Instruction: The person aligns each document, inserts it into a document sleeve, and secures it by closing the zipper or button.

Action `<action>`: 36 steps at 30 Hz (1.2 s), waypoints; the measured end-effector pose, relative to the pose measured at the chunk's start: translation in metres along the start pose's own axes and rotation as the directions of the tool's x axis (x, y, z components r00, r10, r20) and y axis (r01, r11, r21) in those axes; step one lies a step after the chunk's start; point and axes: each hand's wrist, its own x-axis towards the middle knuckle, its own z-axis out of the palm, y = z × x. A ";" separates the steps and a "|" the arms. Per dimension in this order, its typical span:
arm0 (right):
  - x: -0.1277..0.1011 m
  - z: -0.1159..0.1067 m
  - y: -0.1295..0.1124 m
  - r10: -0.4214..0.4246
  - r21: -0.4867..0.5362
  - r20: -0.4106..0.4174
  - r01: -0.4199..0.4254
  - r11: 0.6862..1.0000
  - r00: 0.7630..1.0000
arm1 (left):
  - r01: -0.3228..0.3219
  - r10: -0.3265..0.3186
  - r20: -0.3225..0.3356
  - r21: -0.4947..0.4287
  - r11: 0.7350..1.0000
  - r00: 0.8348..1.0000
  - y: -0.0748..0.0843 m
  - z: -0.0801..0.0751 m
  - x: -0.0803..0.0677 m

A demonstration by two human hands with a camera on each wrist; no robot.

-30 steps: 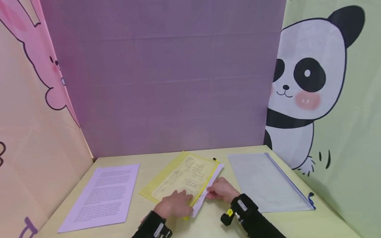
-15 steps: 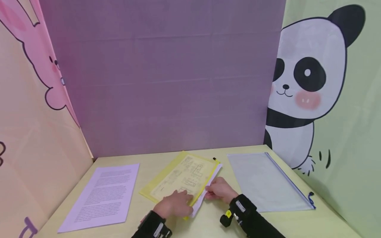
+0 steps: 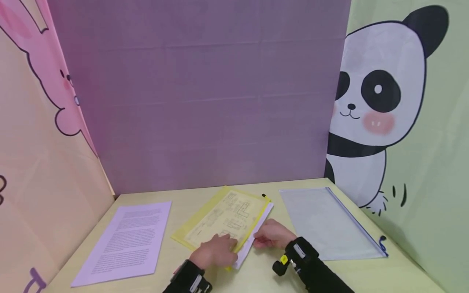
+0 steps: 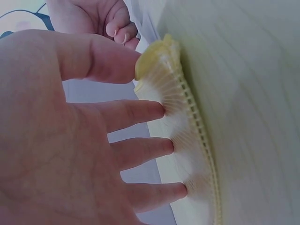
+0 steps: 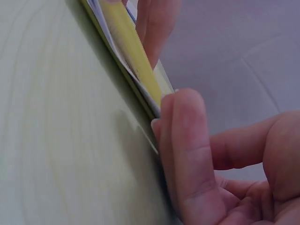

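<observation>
A yellow zip folder (image 3: 205,219) lies aslant in the middle of the table, with a printed drawing showing through it. White paper (image 3: 244,253) sticks out along its right edge. My left hand (image 3: 214,252) rests on the folder's near end, fingers fairly straight. In the left wrist view its fingertips press the folder near the yellow zip (image 4: 190,98), the thumb touching the yellow corner. My right hand (image 3: 272,235) pinches the paper's protruding edge. Up close, the right fingers (image 5: 190,140) stand at that edge beside the yellow strip (image 5: 136,42); the exact contact is partly hidden.
At the left lies a printed text sheet (image 3: 126,240). A clear folder with a blue zip (image 3: 335,228) lies at the right, its blue pull tab (image 3: 382,244) near the table's right edge. Upright behind the table (image 3: 194,276) is a purple panel (image 3: 212,101).
The paper has slid slightly leftward into the yellow folder, with my right hand at its edge. My left hand stays in place on the folder.
</observation>
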 end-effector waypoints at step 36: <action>0.002 0.000 -0.001 -0.058 0.044 0.018 0.057 0.997 0.998 | -0.063 0.063 0.008 -0.021 0.998 0.998 0.006 0.002 0.001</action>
